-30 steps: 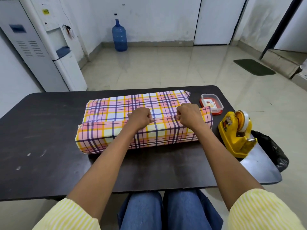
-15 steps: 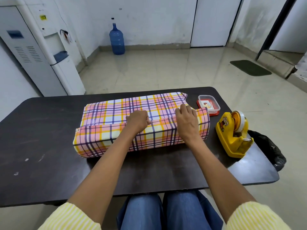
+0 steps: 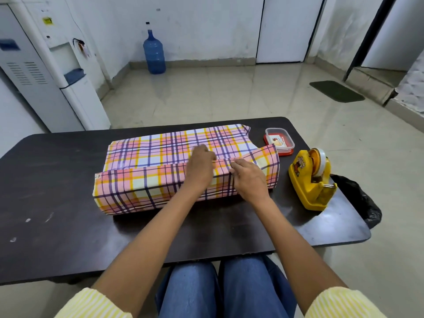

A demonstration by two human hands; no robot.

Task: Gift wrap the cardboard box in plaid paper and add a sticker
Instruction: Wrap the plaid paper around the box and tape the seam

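The plaid paper (image 3: 146, 187) covers the cardboard box, which is fully hidden, on the dark table (image 3: 57, 226). The near flap is folded up over the top and overlaps the far flap along a seam. My left hand (image 3: 200, 168) sits on that seam with curled fingers gripping the flap's edge. Just to its right, my right hand (image 3: 249, 180) pinches the same edge with its fingertips. At the right end the paper stands loose and open past the box.
A small clear tub on a red lid (image 3: 278, 141), holding a picture card, lies right of the parcel. A yellow tape dispenser (image 3: 309, 180) stands near the table's right edge, with a black bag (image 3: 359, 200) beyond it. A water dispenser and a blue bottle stand on the floor behind.
My right hand went from a fist to flat on the parcel, and now pinches the flap's edge at the seam. My left hand stayed on the seam.
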